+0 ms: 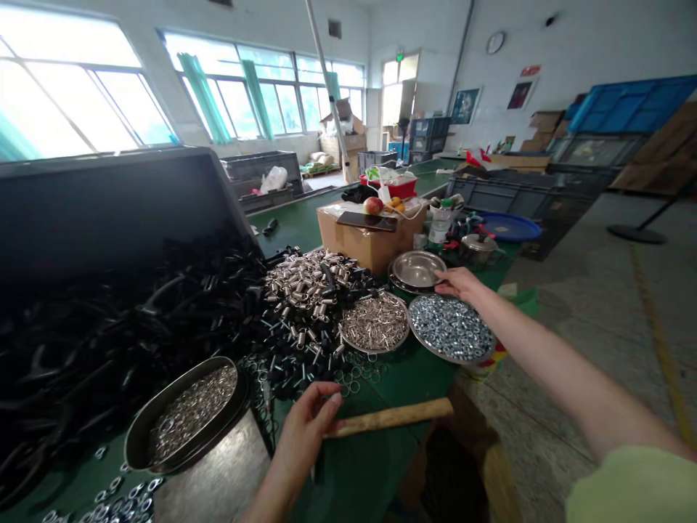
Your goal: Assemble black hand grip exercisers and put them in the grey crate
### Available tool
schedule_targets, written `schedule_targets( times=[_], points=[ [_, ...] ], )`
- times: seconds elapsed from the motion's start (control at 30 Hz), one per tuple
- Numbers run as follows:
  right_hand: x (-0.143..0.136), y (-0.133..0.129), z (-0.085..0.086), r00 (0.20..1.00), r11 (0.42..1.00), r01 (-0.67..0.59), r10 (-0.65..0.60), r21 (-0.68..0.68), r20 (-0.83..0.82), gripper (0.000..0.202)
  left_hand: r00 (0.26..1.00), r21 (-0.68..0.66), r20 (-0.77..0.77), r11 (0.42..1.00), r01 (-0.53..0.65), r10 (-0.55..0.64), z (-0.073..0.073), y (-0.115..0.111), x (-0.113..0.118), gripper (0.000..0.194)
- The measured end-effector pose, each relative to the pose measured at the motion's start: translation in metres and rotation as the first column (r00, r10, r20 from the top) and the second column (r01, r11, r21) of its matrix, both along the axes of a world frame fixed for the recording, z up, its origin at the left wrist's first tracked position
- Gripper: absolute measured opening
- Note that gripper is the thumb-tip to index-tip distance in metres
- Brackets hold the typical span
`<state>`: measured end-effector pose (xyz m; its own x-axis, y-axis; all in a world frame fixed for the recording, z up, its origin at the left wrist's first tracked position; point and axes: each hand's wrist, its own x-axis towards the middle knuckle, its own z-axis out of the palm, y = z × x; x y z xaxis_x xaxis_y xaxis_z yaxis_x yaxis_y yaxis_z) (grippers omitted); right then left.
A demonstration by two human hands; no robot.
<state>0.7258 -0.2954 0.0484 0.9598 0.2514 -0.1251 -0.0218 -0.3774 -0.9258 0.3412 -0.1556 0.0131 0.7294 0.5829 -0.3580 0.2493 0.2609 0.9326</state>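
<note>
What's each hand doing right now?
Left hand: partly curled; can't tell if holding anything.
Right hand: at the rim of the metal dish; grip unclear.

A phone (pixel 366 221) and reddish fruit (pixel 373 205) lie on a cardboard box (pixel 349 245), and a clock (pixel 495 43) hangs on the wall (pixel 422 30).

Right hand (pixel 458 282) at metal bowl (pixel 417 269)

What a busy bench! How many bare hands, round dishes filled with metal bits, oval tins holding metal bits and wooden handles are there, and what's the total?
Bare hands: 2 (left hand, right hand)
Filled round dishes: 2 (dish of bluish pieces, dish of slim pieces)
Filled oval tin: 1
Wooden handle: 1
Total: 6
</note>
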Motion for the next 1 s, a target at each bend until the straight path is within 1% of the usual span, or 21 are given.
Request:
schedule_targets(
  times=[0.07, 0.13, 0.2, 0.23, 0.33, 0.4, 0.5, 0.6, 0.7, 0.77, 0.9, 1.0],
  points=[
    [0.003, -0.001, -0.003, 0.993, 0.993, 0.012, 0.002, -0.117, 0.120, 0.028, 1.000, -0.043, 0.000, 0.999, 0.028, -0.028, -0.004, 0.003, 0.011, 0.038],
    [-0.002, 0.000, -0.005, 0.967, 0.972, 0.001, 0.059, -0.235, 0.248, 0.030, 1.000, -0.102, -0.001, 0.995, 0.022, -0.022, -0.008, 0.006, 0.023, 0.035],
    [-0.012, 0.007, -0.007, 0.922, 0.933, -0.072, 0.197, -0.353, 0.334, 0.024, 1.000, -0.181, -0.016, 0.983, 0.004, -0.007, -0.011, 0.009, 0.037, 0.031],
    [-0.018, 0.012, -0.010, 0.892, 0.903, -0.124, 0.284, -0.411, 0.353, 0.021, 1.000, -0.219, -0.025, 0.976, -0.005, -0.001, -0.012, 0.010, 0.044, 0.030],
    [-0.033, 0.035, -0.019, 0.785, 0.782, -0.265, 0.515, -0.564, 0.344, 0.017, 0.999, -0.290, -0.040, 0.957, -0.013, 0.001, -0.016, 0.011, 0.065, 0.025],
    [-0.037, 0.052, -0.027, 0.728, 0.701, -0.306, 0.608, -0.644, 0.317, 0.019, 1.000, -0.313, -0.018, 0.950, 0.005, -0.011, -0.019, 0.010, 0.078, 0.021],
    [-0.035, 0.073, -0.036, 0.678, 0.604, -0.318, 0.684, -0.731, 0.270, 0.023, 1.000, -0.329, 0.031, 0.944, 0.010, 0.000, -0.023, 0.010, 0.094, 0.014],
    [-0.028, 0.087, -0.041, 0.664, 0.544, -0.310, 0.711, -0.780, 0.232, 0.025, 0.998, -0.332, 0.037, 0.942, -0.043, 0.058, -0.027, 0.012, 0.106, 0.018],
    [-0.022, 0.094, -0.044, 0.670, 0.515, -0.315, 0.715, -0.797, 0.197, 0.023, 0.995, -0.316, 0.042, 0.946, -0.073, 0.091, -0.030, 0.014, 0.113, 0.028],
    [-0.019, 0.096, -0.046, 0.678, 0.512, -0.329, 0.713, -0.793, 0.180, 0.022, 0.994, -0.304, 0.056, 0.950, -0.073, 0.094, -0.031, 0.016, 0.114, 0.034],
    [-0.015, 0.097, -0.047, 0.698, 0.536, -0.357, 0.697, -0.765, 0.163, 0.026, 0.991, -0.307, 0.088, 0.950, -0.065, 0.096, -0.034, 0.019, 0.115, 0.040],
    [-0.014, 0.098, -0.048, 0.708, 0.557, -0.382, 0.690, -0.737, 0.154, 0.029, 0.989, -0.325, 0.104, 0.943, -0.068, 0.107, -0.031, 0.021, 0.112, 0.041]
  ],
)
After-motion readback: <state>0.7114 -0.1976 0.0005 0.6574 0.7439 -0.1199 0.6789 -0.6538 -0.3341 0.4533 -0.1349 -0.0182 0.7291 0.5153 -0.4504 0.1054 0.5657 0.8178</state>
